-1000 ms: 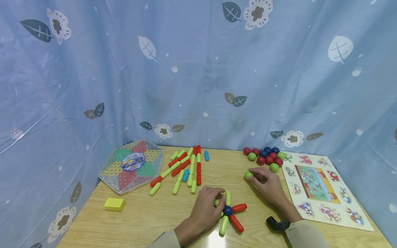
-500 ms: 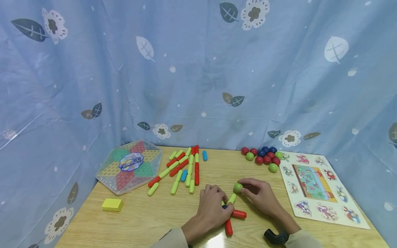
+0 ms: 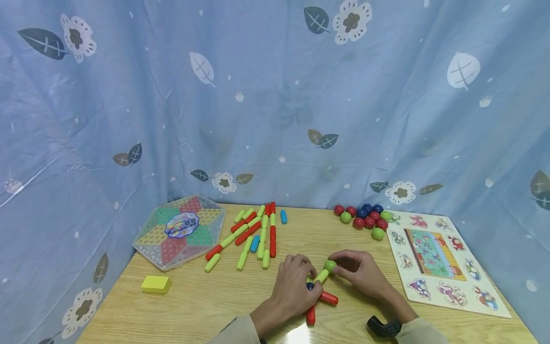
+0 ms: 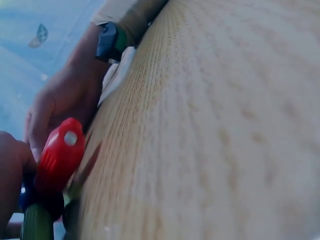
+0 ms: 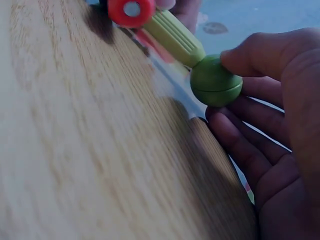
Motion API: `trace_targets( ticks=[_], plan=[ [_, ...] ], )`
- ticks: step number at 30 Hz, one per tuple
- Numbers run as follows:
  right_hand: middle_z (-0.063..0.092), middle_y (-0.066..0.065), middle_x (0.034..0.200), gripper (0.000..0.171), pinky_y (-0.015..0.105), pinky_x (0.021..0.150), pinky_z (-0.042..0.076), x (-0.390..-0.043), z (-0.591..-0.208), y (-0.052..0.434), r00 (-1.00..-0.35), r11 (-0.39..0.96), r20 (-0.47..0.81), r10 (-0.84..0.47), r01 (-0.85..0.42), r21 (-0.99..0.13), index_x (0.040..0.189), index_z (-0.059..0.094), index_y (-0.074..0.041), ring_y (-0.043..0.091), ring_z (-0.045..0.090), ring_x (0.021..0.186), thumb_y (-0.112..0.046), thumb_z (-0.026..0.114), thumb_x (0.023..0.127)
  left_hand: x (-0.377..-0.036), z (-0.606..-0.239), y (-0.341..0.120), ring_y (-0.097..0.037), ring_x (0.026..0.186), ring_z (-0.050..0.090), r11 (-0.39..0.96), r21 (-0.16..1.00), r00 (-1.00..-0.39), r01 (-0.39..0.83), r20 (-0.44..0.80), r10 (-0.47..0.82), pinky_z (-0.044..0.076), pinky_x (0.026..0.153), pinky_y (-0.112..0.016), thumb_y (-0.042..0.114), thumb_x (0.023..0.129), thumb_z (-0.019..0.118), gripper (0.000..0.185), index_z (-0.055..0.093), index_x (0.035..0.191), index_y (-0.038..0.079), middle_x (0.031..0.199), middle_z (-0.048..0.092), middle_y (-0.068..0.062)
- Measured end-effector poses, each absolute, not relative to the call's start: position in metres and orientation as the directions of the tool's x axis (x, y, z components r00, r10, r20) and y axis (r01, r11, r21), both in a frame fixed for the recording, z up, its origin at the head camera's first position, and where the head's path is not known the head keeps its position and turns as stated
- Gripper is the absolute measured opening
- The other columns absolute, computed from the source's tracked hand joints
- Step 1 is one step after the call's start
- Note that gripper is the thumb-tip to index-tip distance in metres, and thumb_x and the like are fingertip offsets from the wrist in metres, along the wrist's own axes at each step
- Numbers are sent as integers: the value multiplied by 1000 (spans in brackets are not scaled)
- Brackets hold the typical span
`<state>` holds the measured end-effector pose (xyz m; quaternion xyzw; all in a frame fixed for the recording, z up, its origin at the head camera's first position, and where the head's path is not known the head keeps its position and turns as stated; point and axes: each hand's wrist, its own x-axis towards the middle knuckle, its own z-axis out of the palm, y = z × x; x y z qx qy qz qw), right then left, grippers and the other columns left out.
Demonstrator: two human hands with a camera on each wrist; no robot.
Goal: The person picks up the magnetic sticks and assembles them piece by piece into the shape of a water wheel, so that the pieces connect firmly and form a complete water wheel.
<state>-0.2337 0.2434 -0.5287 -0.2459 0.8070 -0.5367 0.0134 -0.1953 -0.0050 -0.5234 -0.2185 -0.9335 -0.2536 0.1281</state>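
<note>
Right wrist view: round green ball (image 5: 215, 81) with thin dark seam

text: none legible | label (image 3: 182, 225) on hexagonal box (image 3: 173, 249): lettering too small to read

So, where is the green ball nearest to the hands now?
In the head view, the green ball is low and right of centre, pinched by the right hand at the end of a yellow-green stick, with the left hand to its left.

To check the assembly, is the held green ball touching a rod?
Touching: the right wrist view shows the green ball against a green rod. Fixed: cannot tell.
</note>
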Motion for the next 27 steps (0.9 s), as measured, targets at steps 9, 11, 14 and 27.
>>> trace_targets(
  ticks=[9, 11, 14, 27],
  plan=[
    [81, 7, 105, 13, 23, 79, 62, -240, -534, 253, -871, 365, 330, -365, -459, -810, 111, 81, -10, 7, 76, 90, -7, 80, 99, -201, -519, -14, -26, 117, 62, 828, 276, -859, 488, 323, 398, 52, 102, -51, 40, 94, 78, 32, 77, 118, 19, 134, 65, -4],
    [81, 10, 105, 14, 21, 82, 61, -244, -532, 262, -877, 382, 366, -312, -468, -797, 112, 81, -7, 5, 75, 93, -5, 80, 98, -202, -518, -16, -24, 118, 64, 800, 302, -846, 519, 310, 433, 53, 103, -50, 38, 95, 77, 31, 78, 120, 19, 138, 65, -5],
    [81, 17, 108, 16, 15, 88, 58, -251, -526, 283, -885, 401, 423, -193, -464, -789, 114, 80, -2, 0, 74, 97, -2, 80, 98, -203, -517, -19, -23, 123, 65, 738, 334, -809, 586, 292, 510, 53, 106, -49, 36, 98, 74, 32, 77, 125, 19, 143, 65, -5],
    [82, 9, 118, 37, 12, 82, 57, -276, -513, 355, -923, 490, 380, 58, -305, -817, 132, 75, 3, -6, 73, 98, -18, 81, 102, -211, -503, -31, -17, 125, 57, 662, 235, -698, 712, 337, 631, 50, 104, -39, 50, 101, 76, 42, 76, 132, 22, 136, 69, 5]
  ],
)
